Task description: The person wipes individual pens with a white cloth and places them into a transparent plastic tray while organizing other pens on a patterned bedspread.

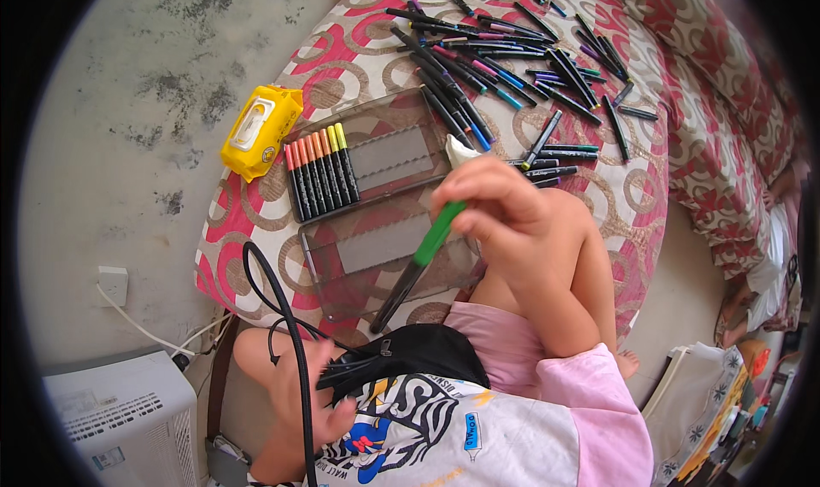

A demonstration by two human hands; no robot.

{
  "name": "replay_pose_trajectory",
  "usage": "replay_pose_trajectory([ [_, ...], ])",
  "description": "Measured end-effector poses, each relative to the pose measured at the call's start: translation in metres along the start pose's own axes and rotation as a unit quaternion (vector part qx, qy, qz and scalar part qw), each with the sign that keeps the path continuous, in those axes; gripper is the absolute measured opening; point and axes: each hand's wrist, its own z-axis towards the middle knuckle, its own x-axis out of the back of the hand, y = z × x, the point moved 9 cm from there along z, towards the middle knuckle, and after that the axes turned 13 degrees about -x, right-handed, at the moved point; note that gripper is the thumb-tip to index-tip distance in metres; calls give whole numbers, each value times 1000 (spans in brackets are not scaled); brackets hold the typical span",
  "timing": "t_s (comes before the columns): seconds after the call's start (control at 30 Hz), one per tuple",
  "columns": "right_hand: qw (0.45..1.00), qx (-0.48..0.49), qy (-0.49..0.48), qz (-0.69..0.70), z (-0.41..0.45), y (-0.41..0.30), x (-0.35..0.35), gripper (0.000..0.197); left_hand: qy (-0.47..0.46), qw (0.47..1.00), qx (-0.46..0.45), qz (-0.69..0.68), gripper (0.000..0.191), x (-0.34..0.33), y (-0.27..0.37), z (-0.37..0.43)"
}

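Note:
In my right hand [506, 221] is a black marker pen [416, 263] with a green cap, gripped near the capped end and tilted down to the left. A white tissue or wipe [460, 150] shows just past my knuckles; whether my fingers touch it is hidden. My left hand [307, 391], blurred, is low in front of me with its fingers apart and nothing in it. Beyond my hands a clear grey plastic marker case [394, 157] lies unfolded on the bed. A row of several markers [320, 173], capped pink to orange to yellow-green, fills the left end of its far half.
Many loose markers [480, 70] are scattered over the patterned bedspread [256, 205]. A yellow wet-wipes pack [262, 131] sits left of the case. A black braided cable [295, 333] loops upward past my left hand. At lower left stands a white slotted appliance [128, 416] below a wall socket [114, 285].

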Motion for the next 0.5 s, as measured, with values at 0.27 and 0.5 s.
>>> replay_pose_trajectory([
  [0.27, 996, 48, -74, -32, -6, -12, -25, 23, -69, 908, 236, -340, 32, -65, -22, 0],
  [0.5, 774, -140, 117, -606, 21, 65, 82, 33, -37, 701, 309, -641, 29, -80, -15, -11],
])
